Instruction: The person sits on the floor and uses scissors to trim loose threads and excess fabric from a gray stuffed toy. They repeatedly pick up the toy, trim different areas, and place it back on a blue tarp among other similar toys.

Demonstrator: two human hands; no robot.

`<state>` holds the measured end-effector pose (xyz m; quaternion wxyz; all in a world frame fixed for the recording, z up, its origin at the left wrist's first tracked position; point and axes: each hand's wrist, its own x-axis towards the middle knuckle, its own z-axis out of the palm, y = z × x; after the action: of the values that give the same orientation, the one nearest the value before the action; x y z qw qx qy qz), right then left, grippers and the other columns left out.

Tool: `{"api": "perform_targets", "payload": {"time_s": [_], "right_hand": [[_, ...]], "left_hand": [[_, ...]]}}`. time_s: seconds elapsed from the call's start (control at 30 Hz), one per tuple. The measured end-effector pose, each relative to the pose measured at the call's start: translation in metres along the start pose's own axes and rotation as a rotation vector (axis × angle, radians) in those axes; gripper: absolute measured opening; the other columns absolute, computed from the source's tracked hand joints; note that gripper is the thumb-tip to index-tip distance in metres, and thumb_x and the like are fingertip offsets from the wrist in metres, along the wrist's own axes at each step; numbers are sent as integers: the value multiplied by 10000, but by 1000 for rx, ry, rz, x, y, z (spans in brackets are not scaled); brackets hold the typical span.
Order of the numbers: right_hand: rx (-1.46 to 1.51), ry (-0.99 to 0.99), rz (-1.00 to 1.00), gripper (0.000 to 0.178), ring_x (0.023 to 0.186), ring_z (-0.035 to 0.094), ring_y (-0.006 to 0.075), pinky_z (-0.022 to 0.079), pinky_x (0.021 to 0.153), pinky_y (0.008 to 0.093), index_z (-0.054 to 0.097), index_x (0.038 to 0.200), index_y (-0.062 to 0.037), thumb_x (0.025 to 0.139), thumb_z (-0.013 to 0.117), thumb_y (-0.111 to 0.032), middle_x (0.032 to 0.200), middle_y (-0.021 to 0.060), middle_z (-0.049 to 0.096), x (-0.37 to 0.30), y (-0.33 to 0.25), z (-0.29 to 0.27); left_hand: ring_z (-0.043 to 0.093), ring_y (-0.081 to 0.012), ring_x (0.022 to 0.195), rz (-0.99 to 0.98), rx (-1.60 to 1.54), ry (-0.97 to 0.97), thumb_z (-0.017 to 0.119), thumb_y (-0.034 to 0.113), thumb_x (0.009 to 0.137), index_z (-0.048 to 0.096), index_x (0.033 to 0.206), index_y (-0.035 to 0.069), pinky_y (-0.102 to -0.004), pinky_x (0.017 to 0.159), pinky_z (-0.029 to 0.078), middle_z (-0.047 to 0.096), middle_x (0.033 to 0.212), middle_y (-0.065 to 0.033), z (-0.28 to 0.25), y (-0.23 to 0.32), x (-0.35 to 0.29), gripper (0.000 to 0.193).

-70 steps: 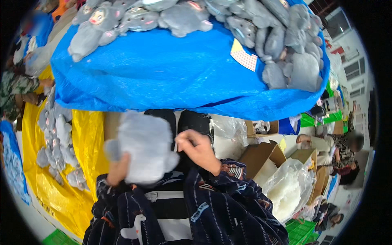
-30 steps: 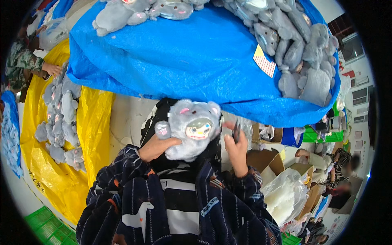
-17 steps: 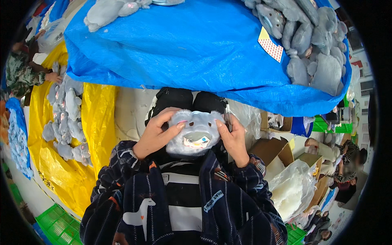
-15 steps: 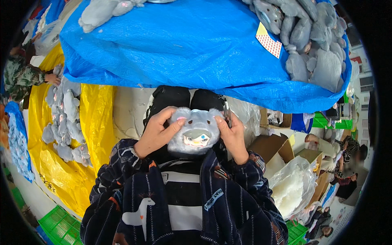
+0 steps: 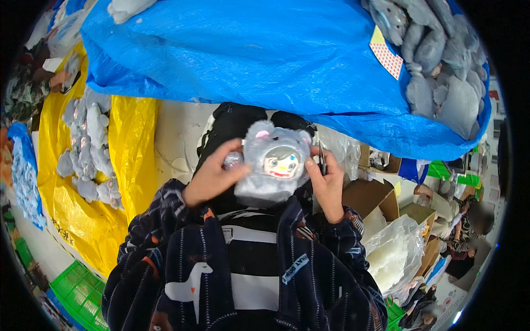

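Note:
A grey plush toy (image 5: 255,185) with round bear ears, pink inside, is held up over my lap. Set in its front is a doll's face with dark hair and a red mouth. My left hand (image 5: 212,177) grips its left side, the thumb in front and the fingertips partly hidden. A small round shiny thing (image 5: 233,160) shows beside those fingers; I cannot make out what it is. On the opposite side my right hand (image 5: 329,190) pinches the toy's edge. A thin dark metal tool (image 5: 322,158) sticks up along its fingers, its kind unclear.
Ahead spreads a blue sheet (image 5: 248,55) with grey plush pieces (image 5: 455,99) heaped at its right and a dotted card (image 5: 386,58). At left, a yellow sheet (image 5: 132,149) carries more plush pieces near another person's hand (image 5: 58,81). Cardboard boxes (image 5: 367,198) and a bag of white stuffing (image 5: 392,254) stand at right.
The toy has tipped back and leaned over, so its doll face shows fully. My left hand has shifted from the ear to the toy's side. The view has moved slightly.

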<state>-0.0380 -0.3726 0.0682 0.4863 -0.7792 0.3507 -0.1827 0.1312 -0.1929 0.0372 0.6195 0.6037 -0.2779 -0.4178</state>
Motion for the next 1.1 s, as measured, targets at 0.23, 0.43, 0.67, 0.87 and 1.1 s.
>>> {"api": "perform_targets", "payload": {"time_s": [0.23,0.43,0.67,0.87,1.1], "right_hand": [[-95,-14,-242,306,865,552,238,441,767,309,556,1037,37,772,631,-97,957,143,568,-4,-27,10],[-352,-164,-604,392,694,607,243,498,581,314,593,1067,-39,711,713,-151,930,93,574,-14,-63,36],[-474,-168,-665,381,663,597,229,488,560,315,600,1046,-36,707,723,-159,851,79,565,-10,-65,48],[-484,-154,-687,387,652,589,218,482,552,310,602,1050,-40,702,729,-151,837,72,559,-10,-59,53],[-507,-190,-706,396,649,582,211,477,549,308,605,1056,-44,695,733,-145,831,64,557,-2,-65,54]], "left_hand": [[530,-67,696,-112,-154,138,640,126,832,579,1022,9,-207,639,432,596,809,0,-2,-7,-31,232],[507,-35,787,-126,-256,-8,590,137,875,566,1074,12,-198,705,428,581,888,18,-9,-1,-30,237],[482,-25,810,-113,-343,-83,573,151,889,565,1082,9,-187,714,417,570,908,27,-9,0,-28,240],[472,-22,818,-98,-363,-128,561,135,894,564,1077,0,-183,686,410,555,932,21,-12,1,-26,228],[446,-39,718,14,-205,-170,569,152,888,582,984,-16,-206,600,377,498,853,12,-14,4,-18,194]]}}
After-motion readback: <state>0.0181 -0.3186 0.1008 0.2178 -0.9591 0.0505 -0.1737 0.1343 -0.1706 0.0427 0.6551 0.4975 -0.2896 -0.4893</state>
